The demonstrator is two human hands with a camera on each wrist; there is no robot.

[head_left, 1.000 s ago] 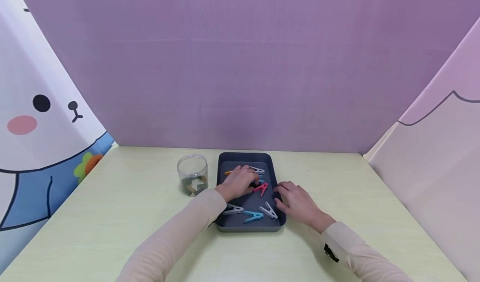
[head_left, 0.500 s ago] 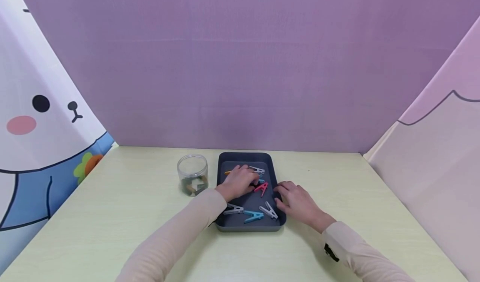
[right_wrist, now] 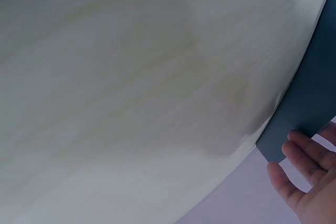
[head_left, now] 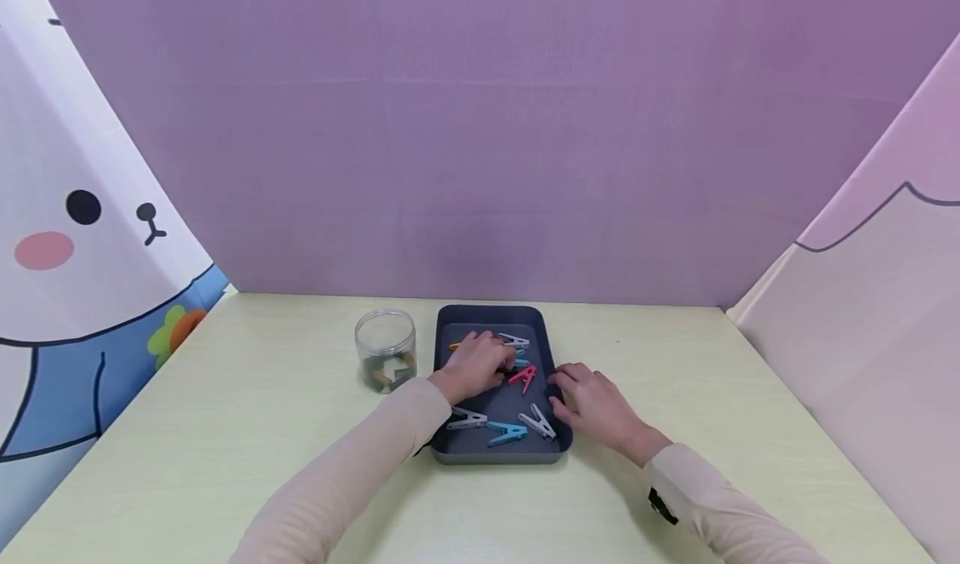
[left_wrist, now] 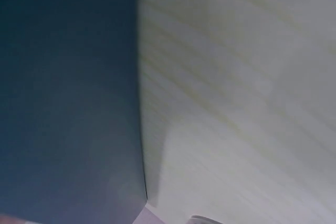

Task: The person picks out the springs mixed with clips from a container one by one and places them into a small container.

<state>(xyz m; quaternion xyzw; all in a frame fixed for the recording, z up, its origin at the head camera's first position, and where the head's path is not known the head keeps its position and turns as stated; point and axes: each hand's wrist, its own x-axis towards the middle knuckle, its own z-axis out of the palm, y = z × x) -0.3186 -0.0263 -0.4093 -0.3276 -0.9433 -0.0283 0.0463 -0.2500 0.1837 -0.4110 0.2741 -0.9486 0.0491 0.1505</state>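
A dark grey tray [head_left: 487, 456] holds several plastic clothespins. My left hand [head_left: 474, 366] reaches into its middle, with a black clothespin [head_left: 509, 370], mostly hidden, between thumb and fingers. Just right of these fingers lies a red clothespin [head_left: 523, 377]; a blue one [head_left: 519, 363] is partly covered behind it. A white clothespin [head_left: 514, 341] and an orange tip [head_left: 453, 346] show farther back. Toward the front lie a grey-white clothespin [head_left: 468, 418], a light blue one [head_left: 507, 433] and a white one [head_left: 537, 421]. My right hand [head_left: 596, 406] rests its fingers against the tray's right wall [right_wrist: 302, 108].
Left of the tray stands a clear round jar [head_left: 385, 351] with dark and brownish contents and a white label. A pale wooden table [head_left: 225, 431] carries everything. A purple cloth [head_left: 480, 131] rises behind the table, with printed cloths at both sides.
My left hand has shifted very slightly left, showing a little more of the blue clothespin. The right hand, tray and jar stay where they were.
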